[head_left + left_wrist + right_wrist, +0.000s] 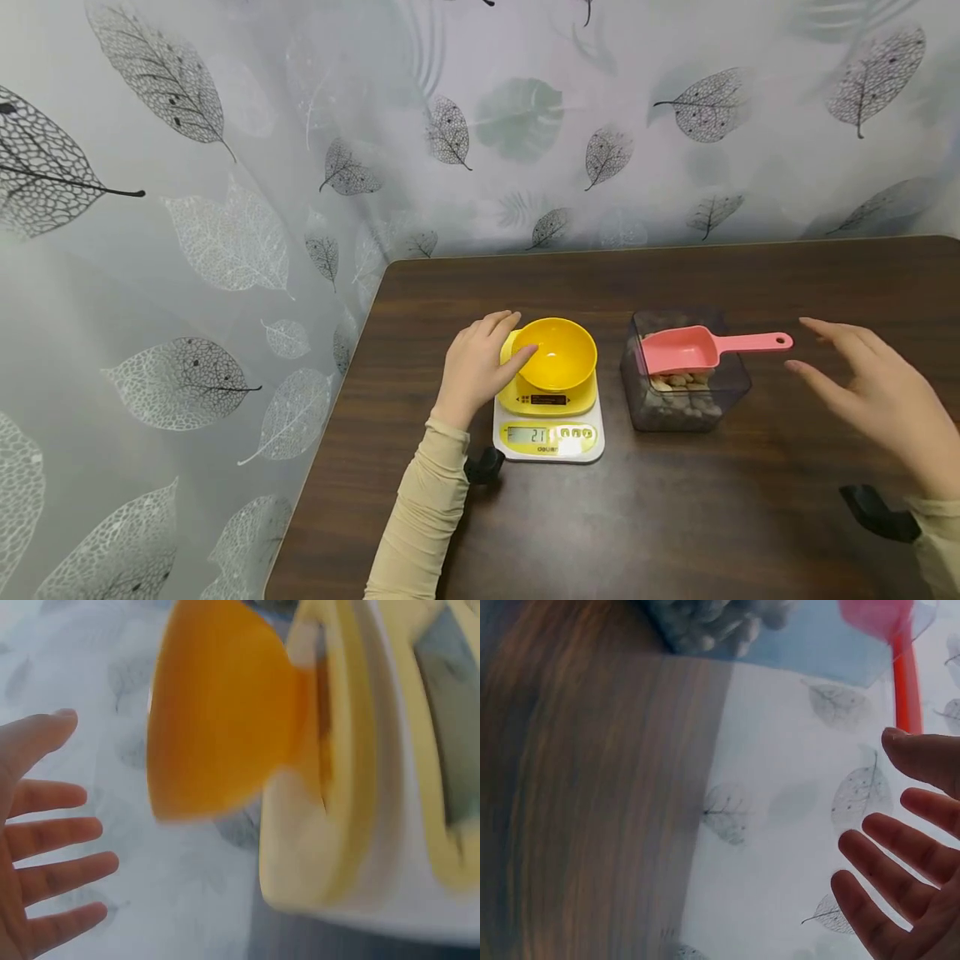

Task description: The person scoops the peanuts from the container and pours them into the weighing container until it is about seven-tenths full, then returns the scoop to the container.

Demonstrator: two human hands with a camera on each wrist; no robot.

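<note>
Yellow bowl [561, 358]: sat upright on the back part of the scale [551, 452], mouth up.
Scale body: white and yellow, flat on the bench [637, 525], display [527, 435] and buttons on your side; digits looked like 21, any decimal point too small to tell.
Left grip [474, 358]: you had it just beside the bowl, on its left, fingers straight and parted; thumb overlapped the rim from the head view, but the left wrist view showed it apart.
Pink scoop [684, 350]: lay across the top of the container [636, 400], pan over the nut-like pieces [682, 381], handle jutting past the right rim towards you.
Container body: see-through, dark-tinted, right of the scale with a gap between.
Right grip [873, 387]: you held it just beside the handle's end, fingers extended and spread, thumb closest; whether it touched, you could not tell from the right wrist view.
Beige sleeve [423, 508]: covered your left forearm.
Leaf-patterned wall [517, 208]: stood behind the bench and to its left.
</note>
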